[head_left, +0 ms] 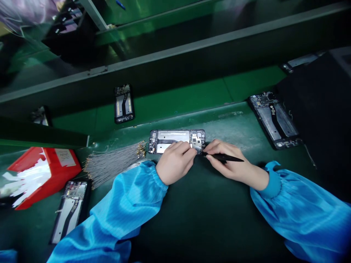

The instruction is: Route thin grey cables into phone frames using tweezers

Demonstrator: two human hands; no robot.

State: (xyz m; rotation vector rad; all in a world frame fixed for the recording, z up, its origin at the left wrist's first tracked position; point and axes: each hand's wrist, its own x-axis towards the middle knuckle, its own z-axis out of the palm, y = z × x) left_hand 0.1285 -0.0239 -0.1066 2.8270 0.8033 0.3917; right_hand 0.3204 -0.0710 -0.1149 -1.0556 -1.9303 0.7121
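In the head view, the left hand point(175, 162) has its fingers curled close together over the near edge of an open, black-rimmed phone body with a silvery metal interior point(174, 135). The fingertips are tucked from sight, so whether they pinch anything cannot be told, and the knuckles cover part of that edge. The right hand point(230, 160) has thumb and fingers clamped on a slim black pointed tool point(230, 157); its working end, at the phone body's near right corner, is hard to make out.

Left of the left fingers lies a bundle of thin grey wires with gold-coloured ends point(115, 160), partly hidden by the blue sleeve point(131, 197). Farther left, a red plastic bin point(61, 175) holds white strips, blurred toward the frame edge. Nearer the wearer than the bin, a second open phone body point(72, 208) is partly covered by the sleeve. Well right of the right fingers, a third open phone body point(275, 120) lies against a large black panel point(323, 109), cut off by the frame.
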